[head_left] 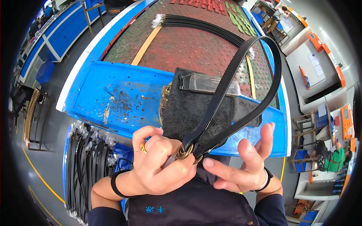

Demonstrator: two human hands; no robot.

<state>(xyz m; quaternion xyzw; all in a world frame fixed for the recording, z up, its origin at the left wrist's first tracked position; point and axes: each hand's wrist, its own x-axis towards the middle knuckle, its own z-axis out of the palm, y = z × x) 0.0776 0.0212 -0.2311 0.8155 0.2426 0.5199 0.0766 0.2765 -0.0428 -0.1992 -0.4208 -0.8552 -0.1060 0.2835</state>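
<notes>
A black leather strap (271,90) stands up in a tall loop above my hands, its two ends meeting at brass-coloured metal hardware. My left hand (160,162) is closed around that hardware, a ring-like brass fitting (184,151) showing between the fingers. Just to the right, my right hand (243,165) has its fingers spread, the index fingertip close beside the fitting; I cannot tell whether it touches. Behind the loop lies a black fuzzy pad (184,109) on the blue table edge, with a clear plastic box (207,83) on top.
More black straps (203,24) with wrapped ends lie across the ridged red-green mat (181,49). A blue bin of hanging black straps (85,165) stands at my left. Green pieces (241,22) lie far right. A person in green (333,160) sits off right.
</notes>
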